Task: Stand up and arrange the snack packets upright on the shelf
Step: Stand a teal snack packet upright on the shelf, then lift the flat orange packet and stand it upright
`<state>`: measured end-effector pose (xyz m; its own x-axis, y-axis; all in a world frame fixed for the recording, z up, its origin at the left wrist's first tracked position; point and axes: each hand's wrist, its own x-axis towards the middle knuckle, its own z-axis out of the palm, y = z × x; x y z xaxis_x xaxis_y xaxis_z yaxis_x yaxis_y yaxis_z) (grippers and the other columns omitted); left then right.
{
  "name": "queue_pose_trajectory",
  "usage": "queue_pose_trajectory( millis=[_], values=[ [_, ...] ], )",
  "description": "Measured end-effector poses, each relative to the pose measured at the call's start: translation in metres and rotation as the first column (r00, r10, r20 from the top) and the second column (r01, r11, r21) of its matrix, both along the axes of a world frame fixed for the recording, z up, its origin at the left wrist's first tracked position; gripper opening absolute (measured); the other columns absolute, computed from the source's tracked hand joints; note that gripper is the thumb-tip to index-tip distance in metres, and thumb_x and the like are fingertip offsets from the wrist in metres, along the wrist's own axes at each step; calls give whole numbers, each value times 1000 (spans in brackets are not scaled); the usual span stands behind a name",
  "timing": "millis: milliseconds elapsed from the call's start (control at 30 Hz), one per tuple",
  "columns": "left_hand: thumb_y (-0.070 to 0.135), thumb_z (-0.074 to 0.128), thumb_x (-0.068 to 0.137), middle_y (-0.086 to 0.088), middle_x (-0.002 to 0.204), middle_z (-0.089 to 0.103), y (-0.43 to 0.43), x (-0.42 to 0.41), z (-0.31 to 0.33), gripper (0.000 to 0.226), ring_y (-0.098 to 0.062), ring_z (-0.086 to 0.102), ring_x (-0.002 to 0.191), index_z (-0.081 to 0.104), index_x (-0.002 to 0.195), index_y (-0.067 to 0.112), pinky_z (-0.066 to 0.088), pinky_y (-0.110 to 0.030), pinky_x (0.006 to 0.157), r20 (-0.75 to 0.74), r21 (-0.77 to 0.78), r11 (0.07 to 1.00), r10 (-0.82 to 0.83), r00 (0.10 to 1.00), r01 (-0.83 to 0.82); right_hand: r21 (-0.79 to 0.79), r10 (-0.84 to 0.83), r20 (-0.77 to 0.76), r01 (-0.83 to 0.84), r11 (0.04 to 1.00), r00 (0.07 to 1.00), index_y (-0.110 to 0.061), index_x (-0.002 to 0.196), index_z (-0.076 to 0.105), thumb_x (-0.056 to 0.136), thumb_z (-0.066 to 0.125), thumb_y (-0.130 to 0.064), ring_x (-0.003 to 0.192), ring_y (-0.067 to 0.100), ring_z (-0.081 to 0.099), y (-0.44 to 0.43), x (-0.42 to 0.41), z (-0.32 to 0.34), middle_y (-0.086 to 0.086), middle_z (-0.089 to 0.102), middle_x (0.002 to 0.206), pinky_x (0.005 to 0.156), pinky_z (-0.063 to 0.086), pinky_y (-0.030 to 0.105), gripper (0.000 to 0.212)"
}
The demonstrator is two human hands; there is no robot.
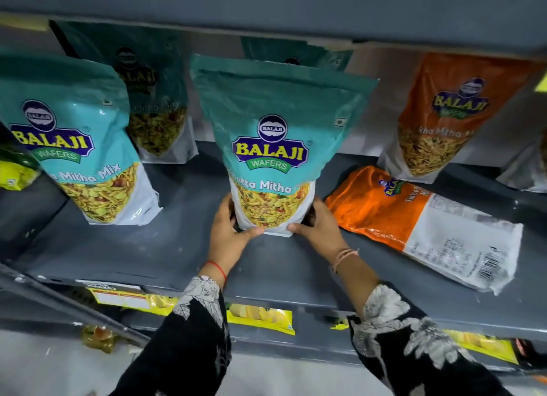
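From the head camera, a teal plastic Balaji "Khatta Mitha Mix" snack packet (pixel 270 146) stands upright at the middle of the grey metal shelf (pixel 154 247). Both hands are clamped on its base: the left hand (pixel 228 229) wraps the lower left corner, the right hand (pixel 318 226) the lower right, thumbs across the front bottom edge. Black sleeves with a white floral print cover the forearms.

To its left stands a second teal packet of the same mix (pixel 80 146), with a third teal packet (pixel 154 99) upright behind it near the back wall. Just right of the right hand, an orange and white Balaji packet (pixel 414 226) lies flat on the shelf, barcode end toward the front. Behind it another orange packet (pixel 438 120) stands against the back. Yellow packets (pixel 260 318) show on the shelf below.
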<state>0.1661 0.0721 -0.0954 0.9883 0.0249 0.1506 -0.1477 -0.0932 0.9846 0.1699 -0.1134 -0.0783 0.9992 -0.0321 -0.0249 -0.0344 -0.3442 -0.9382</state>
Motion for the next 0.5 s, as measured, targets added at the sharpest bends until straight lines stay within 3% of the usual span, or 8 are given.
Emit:
queue_pose_trajectory(
  millis=[133,233,300,367,400,433,467,500],
  values=[
    [26,80,45,-3,120,59,2,-7,6,81,0,58,105,46,118,27,50,-17,88,-45,67,997,27,999,-24,71,-14,100,7,997,995,-9,129,39,68,74,-6,108,14,51,0,-28,20,0,52,118,93,49,26,70],
    [21,86,51,-8,118,55,-13,-42,14,83,-10,56,105,46,124,20,45,-27,97,-2,238,924,308,952,-298,-132,-93,231,126,983,968,-8,123,48,69,74,-25,113,22,50,-56,-53,55,11,52,127,99,43,38,63],
    [20,82,60,-14,102,58,-45,-73,19,61,-24,58,91,54,113,13,47,-43,90,3,244,878,424,906,-412,-321,-95,337,209,924,937,-4,113,56,71,62,-50,112,29,53,-103,-66,99,19,57,121,99,43,40,63],
    [21,75,68,-14,83,63,-97,-97,27,28,-20,64,72,58,91,16,52,-43,79,-218,43,976,219,951,-215,-509,22,159,63,859,987,13,99,59,83,40,-59,117,27,49,-126,-85,166,28,47,132,89,39,20,77],
    [18,70,74,-14,78,64,-129,-104,35,17,-18,67,66,58,86,16,55,-39,74,-390,-139,988,6,921,-65,-617,139,-59,-146,773,988,26,110,44,91,34,-44,119,22,44,-133,-87,188,29,31,143,77,37,10,73],
    [19,64,80,-15,79,64,-160,-107,41,10,-19,68,66,58,86,14,58,-34,70,-529,-314,949,-197,826,25,-659,178,-195,-264,704,964,34,67,50,95,29,-25,119,19,39,-133,-97,218,28,17,148,70,35,6,69],
    [23,59,83,-16,82,63,-187,-106,45,13,-23,68,70,56,89,11,58,-29,68,-609,-417,907,-330,721,62,-582,206,-313,-358,730,927,-33,92,15,95,25,-15,126,21,34,-137,-104,239,26,10,150,69,35,9,21],
    [27,57,84,-18,86,62,-212,-103,47,19,-26,67,75,54,91,10,57,-26,68,-648,-467,882,-389,655,62,-495,204,-338,-359,791,919,6,126,-3,95,27,-14,132,24,30,-155,-102,234,25,11,150,77,34,14,48]
  ],
)
